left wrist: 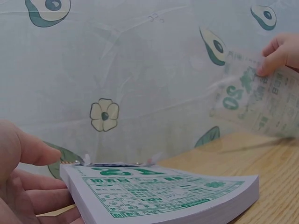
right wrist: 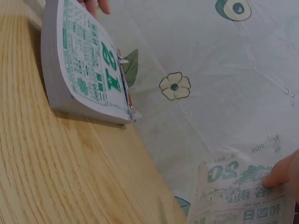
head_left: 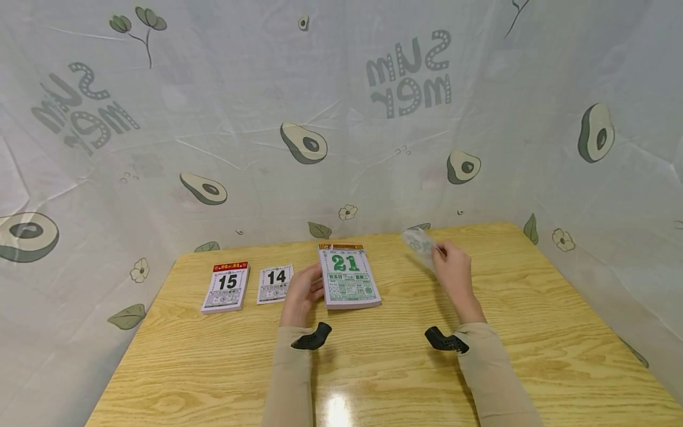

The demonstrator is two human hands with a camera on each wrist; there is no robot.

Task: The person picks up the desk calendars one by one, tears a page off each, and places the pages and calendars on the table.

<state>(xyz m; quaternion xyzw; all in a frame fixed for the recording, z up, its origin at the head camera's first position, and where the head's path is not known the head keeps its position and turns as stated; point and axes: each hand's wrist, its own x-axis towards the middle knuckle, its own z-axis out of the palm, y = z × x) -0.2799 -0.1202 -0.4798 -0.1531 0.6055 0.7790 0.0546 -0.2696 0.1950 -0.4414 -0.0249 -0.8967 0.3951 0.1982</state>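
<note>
A thick tear-off calendar (head_left: 349,279) showing a green 21 lies on the table. My left hand (head_left: 304,287) is at its left edge; in the left wrist view the fingers (left wrist: 49,198) rest against the side of the page block, while the thumb (left wrist: 42,151) is held above them. Off to the right, my right hand (head_left: 453,267) pinches a thin loose calendar page (head_left: 420,246) by its edge, raised above the table. A green 20 shows through this page (right wrist: 238,186) in mirror image in the right wrist view.
Left of my left hand lies a thin calendar page or pad (head_left: 274,283) with a black 14. Beyond it is a smaller calendar (head_left: 226,287) with a black 15 and red header. A patterned cloth (head_left: 373,178) hangs behind the wooden table (head_left: 373,367).
</note>
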